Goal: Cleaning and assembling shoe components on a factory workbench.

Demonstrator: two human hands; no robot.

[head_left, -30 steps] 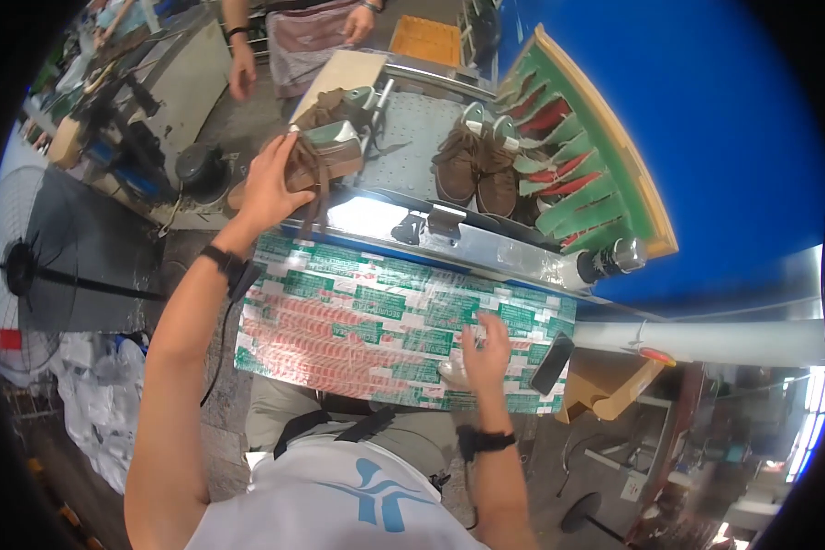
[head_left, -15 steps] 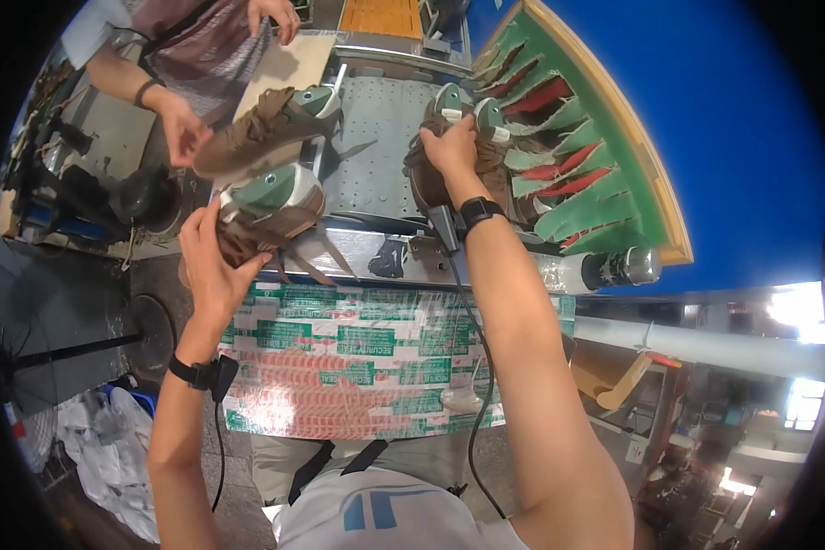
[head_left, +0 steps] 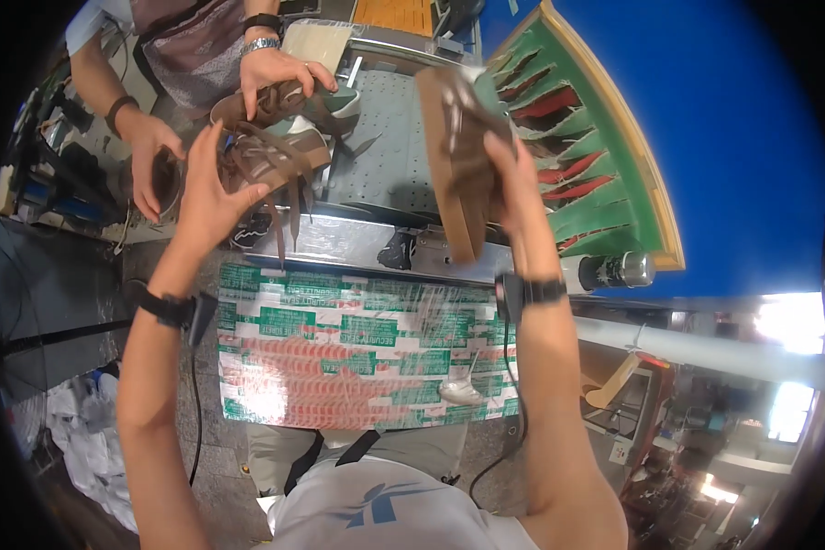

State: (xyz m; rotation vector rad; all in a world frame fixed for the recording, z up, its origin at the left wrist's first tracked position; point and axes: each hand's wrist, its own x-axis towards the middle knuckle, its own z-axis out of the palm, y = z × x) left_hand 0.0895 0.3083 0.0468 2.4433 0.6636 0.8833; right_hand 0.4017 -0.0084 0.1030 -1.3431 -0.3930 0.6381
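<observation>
**Holding the raised shoe (head_left: 454,165) near upright, the crosswise shoe (head_left: 275,158) opposite it**

Your right hand (head_left: 515,188) closes on the raised shoe from its right side, the thumb pressed along its upper; your other fingers are mostly hidden behind it. The shoe lies just left of your palm, its long axis running steeply up and down the view, leaning a little, with its brown sole turned left, toward your other hand. It is smeared by blur.

Your left hand (head_left: 209,194) has thumb and index finger parted wide about the left end of the crosswise shoe, and seems to hold it; how firm that grip is, you cannot tell from here. This shoe extends right from your fingers, its long axis roughly across the view, so the two shoes stand nearly square to each other, well apart. Loose laces (head_left: 293,206) hang below it.

Just beyond it, a co-worker's hand (head_left: 282,70) reaches down onto a third shoe (head_left: 280,103), which is nearer that person than you; the co-worker's other hand (head_left: 151,158) is just left of yours.

Between your two shoes runs a perforated panel (head_left: 390,105), with a metal rail (head_left: 344,240) on your side of it. Right of your raised shoe stands a green slotted rack (head_left: 628,197).
</observation>
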